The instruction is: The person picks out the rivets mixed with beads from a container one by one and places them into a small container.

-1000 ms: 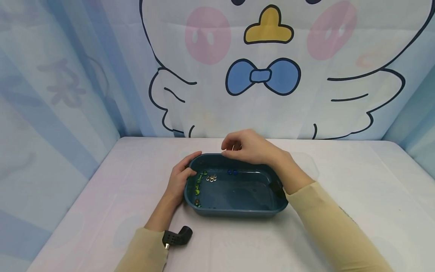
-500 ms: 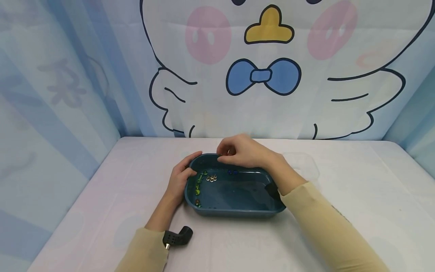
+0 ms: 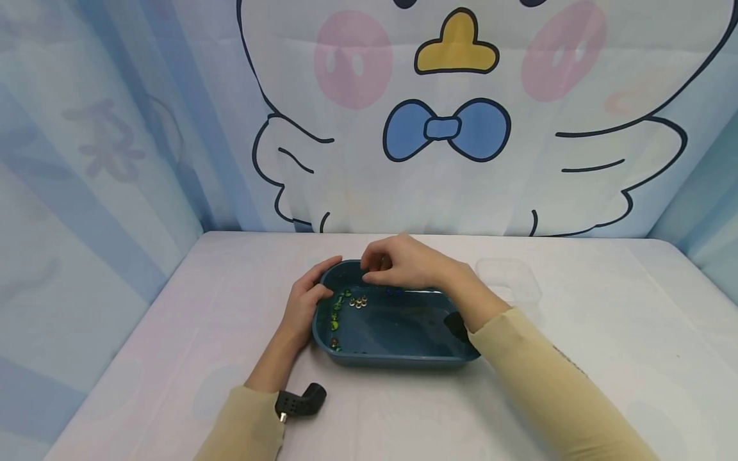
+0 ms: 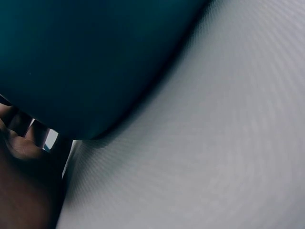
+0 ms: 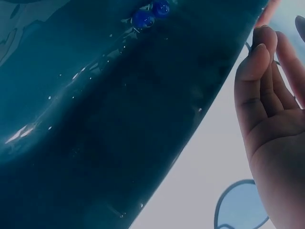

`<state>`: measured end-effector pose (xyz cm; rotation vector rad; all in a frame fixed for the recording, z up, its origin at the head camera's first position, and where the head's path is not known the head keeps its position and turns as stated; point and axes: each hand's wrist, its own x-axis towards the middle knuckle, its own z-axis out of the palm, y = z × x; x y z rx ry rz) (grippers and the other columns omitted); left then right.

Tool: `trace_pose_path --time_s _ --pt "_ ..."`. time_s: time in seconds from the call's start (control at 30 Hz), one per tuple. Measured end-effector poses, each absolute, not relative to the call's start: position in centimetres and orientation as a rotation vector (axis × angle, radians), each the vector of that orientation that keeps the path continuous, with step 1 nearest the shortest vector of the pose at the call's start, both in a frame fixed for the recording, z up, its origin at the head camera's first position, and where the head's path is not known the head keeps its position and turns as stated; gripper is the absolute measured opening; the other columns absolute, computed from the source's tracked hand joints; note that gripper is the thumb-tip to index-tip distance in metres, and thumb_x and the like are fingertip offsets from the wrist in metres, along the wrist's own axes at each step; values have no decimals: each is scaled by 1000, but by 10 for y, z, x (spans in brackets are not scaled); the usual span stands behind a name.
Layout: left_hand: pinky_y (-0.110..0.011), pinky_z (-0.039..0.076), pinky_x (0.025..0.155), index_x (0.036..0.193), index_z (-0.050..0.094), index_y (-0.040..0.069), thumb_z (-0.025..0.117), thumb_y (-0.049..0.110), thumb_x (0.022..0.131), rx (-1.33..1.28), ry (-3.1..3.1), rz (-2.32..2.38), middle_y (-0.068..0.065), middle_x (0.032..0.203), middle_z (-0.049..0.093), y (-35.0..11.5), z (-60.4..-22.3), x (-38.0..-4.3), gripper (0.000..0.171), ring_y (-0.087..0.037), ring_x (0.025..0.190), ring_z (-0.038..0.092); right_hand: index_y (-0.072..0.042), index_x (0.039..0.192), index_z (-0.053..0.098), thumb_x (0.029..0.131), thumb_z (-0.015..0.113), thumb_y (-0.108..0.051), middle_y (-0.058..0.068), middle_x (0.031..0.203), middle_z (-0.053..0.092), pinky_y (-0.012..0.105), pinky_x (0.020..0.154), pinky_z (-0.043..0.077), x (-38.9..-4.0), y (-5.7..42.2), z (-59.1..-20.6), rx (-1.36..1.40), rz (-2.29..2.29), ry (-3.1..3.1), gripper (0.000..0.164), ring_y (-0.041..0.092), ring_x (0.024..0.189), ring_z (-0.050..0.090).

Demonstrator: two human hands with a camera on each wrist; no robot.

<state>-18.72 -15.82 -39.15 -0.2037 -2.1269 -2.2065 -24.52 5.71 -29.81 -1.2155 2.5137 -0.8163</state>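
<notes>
My left hand [image 3: 302,304] grips the left end of a dark blue-green plastic tub [image 3: 398,362], thumb over the rim and fingers along the outside. Inside, green marbles [image 3: 335,325] line the left wall, with a small cluster of gold beads [image 3: 358,302] beside them. Two blue marbles [image 5: 143,19] lie near the back wall. My right hand [image 3: 403,262] hovers over the tub's back rim, fingers curled. In the right wrist view, the thumb and index fingertips come together; I cannot tell whether something small is between them.
A clear, shallow plastic box [image 3: 510,282] lies behind the tub's right end. The white tabletop [image 3: 623,320] ends at a cartoon-print curtain [image 3: 446,192]. A black wrist device [image 3: 302,400] sticks out from the left sleeve.
My right hand has moved left and a little down toward the tub's back left, uncovering more of the clear box. My left hand and the tub have stayed in place.
</notes>
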Motion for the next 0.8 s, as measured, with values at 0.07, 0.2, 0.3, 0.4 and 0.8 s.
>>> trace_pose_path --time_s 0.07,0.2,0.3,0.4,0.8 --pt "-46 28 114 145 52 1 43 -8 82 -206 -2130 -2203 -13 150 48 -158 -392 -188 64 -25 138 42 -5 111 71 94 71 -21 -3 90 67 31 74 53 -245 56 -299 -1217 -804 2513 24 14 80 61" --pt "-45 28 114 145 52 1 43 -7 82 -196 -2135 -2198 -12 150 48 -158 -392 -188 64 -23 138 42 -4 111 71 93 72 -20 -2 90 67 30 75 53 -245 55 -302 -1224 -788 2506 24 14 81 61" --pt "-45 28 114 145 52 1 43 -7 81 -191 -2139 -2195 -11 150 49 -158 -392 -188 65 -23 138 42 -4 110 71 93 71 -20 -2 89 67 29 75 52 -246 54 -304 -1231 -773 2502 23 14 80 61" --pt "-45 28 114 145 52 1 43 -6 82 -189 -2145 -2191 -11 150 48 -159 -392 -188 65 -23 138 41 -5 110 71 93 71 -21 -3 89 67 29 75 52 -248 54 -306 -1232 -741 2502 23 13 80 61" --pt "-44 27 115 145 52 2 43 -6 81 -187 -2140 -2200 -11 150 48 -158 -392 -188 65 -23 139 41 -4 116 70 94 70 -21 -2 91 67 29 77 52 -248 53 -308 -1207 -671 2471 28 12 82 62"
